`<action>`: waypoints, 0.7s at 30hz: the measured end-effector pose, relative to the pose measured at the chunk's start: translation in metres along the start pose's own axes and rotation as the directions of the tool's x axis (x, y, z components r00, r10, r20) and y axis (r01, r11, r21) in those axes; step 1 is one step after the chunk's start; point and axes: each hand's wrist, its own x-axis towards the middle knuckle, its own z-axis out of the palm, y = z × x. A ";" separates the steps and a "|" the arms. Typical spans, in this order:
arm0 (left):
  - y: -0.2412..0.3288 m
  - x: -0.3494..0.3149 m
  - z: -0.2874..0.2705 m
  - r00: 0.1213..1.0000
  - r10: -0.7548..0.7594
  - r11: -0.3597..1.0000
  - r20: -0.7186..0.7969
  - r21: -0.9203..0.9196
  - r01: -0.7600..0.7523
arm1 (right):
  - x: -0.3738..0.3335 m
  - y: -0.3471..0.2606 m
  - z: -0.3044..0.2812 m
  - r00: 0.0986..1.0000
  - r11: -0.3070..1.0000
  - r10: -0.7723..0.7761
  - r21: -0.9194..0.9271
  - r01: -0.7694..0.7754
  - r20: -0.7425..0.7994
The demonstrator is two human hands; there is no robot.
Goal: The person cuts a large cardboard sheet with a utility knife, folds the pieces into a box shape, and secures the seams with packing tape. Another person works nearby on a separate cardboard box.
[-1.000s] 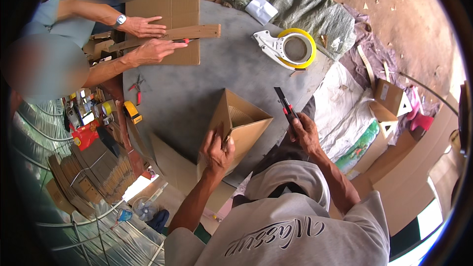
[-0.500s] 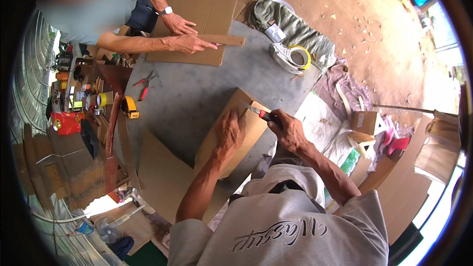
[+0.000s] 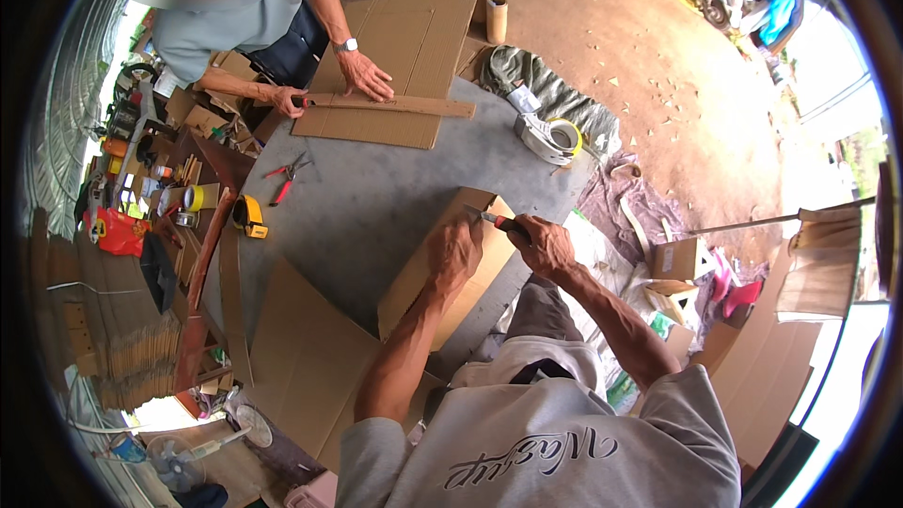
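On the grey table [image 3: 339, 198] in front of me stands a long brown cardboard box [image 3: 494, 268]. My right hand [image 3: 544, 243] is closed around the red and black handle of a utility knife [image 3: 503, 222]. The blade points left, at the box's far end. There my left hand [image 3: 455, 249] rests against the box with its fingers curled in; its fingertips are slightly blurred and lie close to the blade. A flat cardboard sheet [image 3: 306, 348] leans or lies at the table's near left, partly behind my left forearm.
Across the table, a co-worker presses a wooden strip [image 3: 414, 106] onto a cardboard sheet [image 3: 395, 47], a red-handled tool in one hand. Red-handled pliers [image 3: 285, 179], a yellow tape measure [image 3: 248, 216] and a tape dispenser [image 3: 550, 139] lie around. Small boxes [image 3: 679, 259] stand at right.
The co-worker's tool hand has moved left along the wooden strip to its end. My view has shifted slightly. My hands stay at the box's far end, the blade close to my left fingers.
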 end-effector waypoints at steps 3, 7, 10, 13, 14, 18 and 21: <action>0.000 0.000 0.003 0.997 0.050 0.998 -0.059 -0.022 -0.052 | -0.004 0.001 0.002 0.998 0.996 -0.052 -0.069 0.050 -0.028; 0.001 0.000 0.004 0.999 0.043 0.999 -0.029 0.026 -0.042 | -0.005 0.038 0.023 0.937 0.819 0.253 0.462 -0.340 0.241; -0.004 -0.001 0.007 1.000 -0.015 0.999 -0.008 0.043 0.015 | -0.010 0.021 0.011 0.950 0.433 0.102 0.847 -0.308 0.293; -0.002 -0.001 0.011 0.999 0.013 0.999 -0.052 0.033 -0.011 | -0.011 0.028 0.009 0.924 0.417 0.158 0.825 -0.381 0.347; -0.001 0.000 0.010 0.998 0.022 0.999 -0.062 0.034 -0.020 | -0.011 0.030 0.010 0.921 0.477 0.196 0.788 -0.389 0.336; -0.002 0.000 0.009 0.995 0.043 0.999 -0.090 0.031 -0.040 | -0.013 0.016 0.003 0.935 0.701 0.249 0.619 -0.353 0.251; 0.001 0.001 0.006 0.997 0.036 0.999 -0.068 0.025 -0.035 | -0.017 0.011 0.009 0.959 0.681 0.189 0.675 -0.283 0.211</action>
